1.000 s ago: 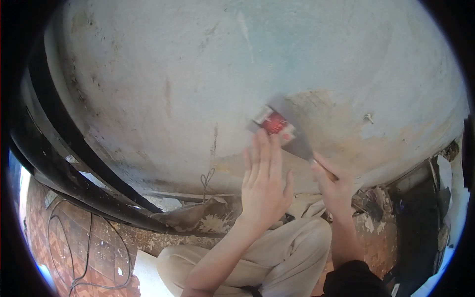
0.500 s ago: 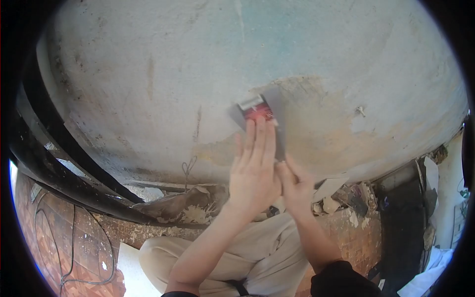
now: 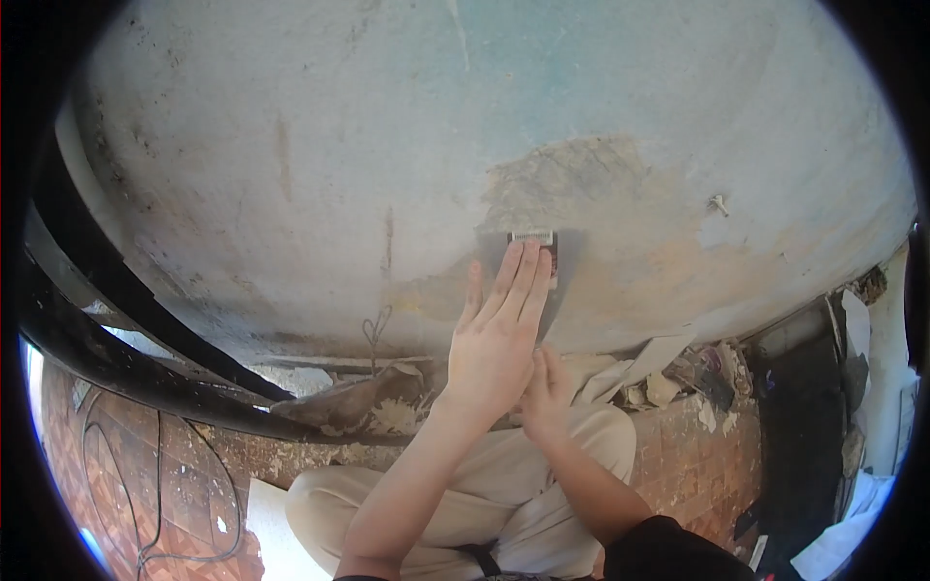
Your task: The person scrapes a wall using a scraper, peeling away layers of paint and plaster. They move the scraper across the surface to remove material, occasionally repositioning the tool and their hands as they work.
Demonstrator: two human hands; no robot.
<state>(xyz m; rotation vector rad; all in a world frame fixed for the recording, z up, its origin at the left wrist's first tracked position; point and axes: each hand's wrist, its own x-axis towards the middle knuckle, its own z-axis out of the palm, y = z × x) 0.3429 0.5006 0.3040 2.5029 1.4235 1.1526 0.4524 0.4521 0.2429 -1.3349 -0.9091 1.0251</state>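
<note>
A wide putty knife (image 3: 570, 259) lies against the wall (image 3: 339, 145), its grey blade partly covered by my hand and a barcode label showing near its top edge. My left hand (image 3: 496, 339) presses on the blade with its fingers stretched out flat and the thumb apart. Just below and to the right, my right hand (image 3: 546, 399) is closed around the handle, which is mostly hidden. Right above the blade is a rough, bare grey-brown patch (image 3: 572, 174), with yellowish staining around it on the pale paint.
A small plug or anchor (image 3: 717, 204) sticks out of the wall at right. Broken plaster and scraps (image 3: 664, 387) lie along the wall's foot. Dark curved pipes (image 3: 145, 378) run at left, above a looped cable (image 3: 158, 484) on the tiled floor. A wire loop (image 3: 376, 327) hangs near the bottom.
Both hands and the putty knife have moved down the wall, uncovering more of the rough patch. The blade has turned from tilted to nearly straight, and my right hand has shifted left.
</note>
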